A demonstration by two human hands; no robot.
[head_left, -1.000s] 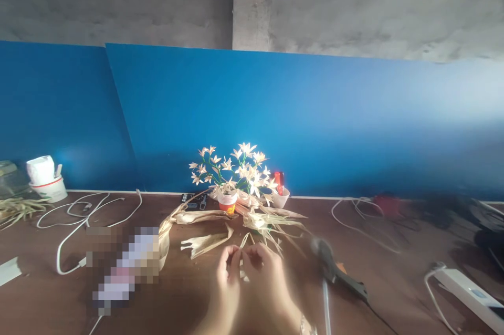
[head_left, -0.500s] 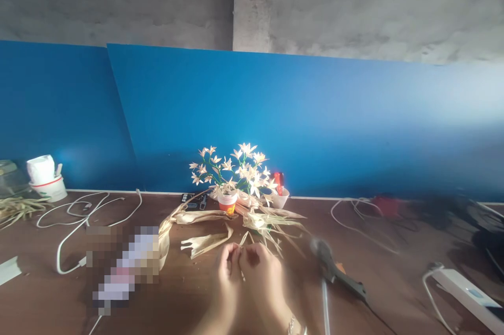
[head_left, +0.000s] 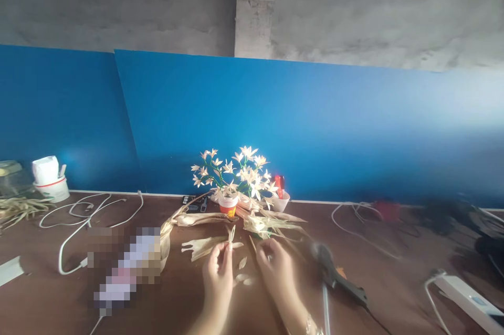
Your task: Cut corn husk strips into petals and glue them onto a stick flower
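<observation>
My left hand (head_left: 219, 264) pinches a folded strip of dried husk (head_left: 232, 234), its looped end pointing up above the fingertips. To its right, my right hand (head_left: 276, 263) is closed with curled fingers, and a thin pale stick-like strip (head_left: 252, 243) juts out at its fingertips. Between the hands, small husk pieces (head_left: 242, 262) lie on the brown table (head_left: 177, 303). Behind the left hand rests a torn piece of dried husk (head_left: 200, 247). Farther back, a red-and-yellow paper cup (head_left: 228, 206) holds pale star-shaped flowers (head_left: 247, 173) on green stems.
A glue gun (head_left: 340, 274) lies right of my right hand. A husk pile (head_left: 268, 219) is behind the hands. White cables (head_left: 84, 219) and a white tub (head_left: 53, 188) stand left. A white power strip (head_left: 468, 293) lies far right. A blue partition (head_left: 275, 114) borders the back.
My hands, together before, have moved apart. The left now holds the folded husk strip upright; the right has shifted right. Small husk pieces show on the table between them.
</observation>
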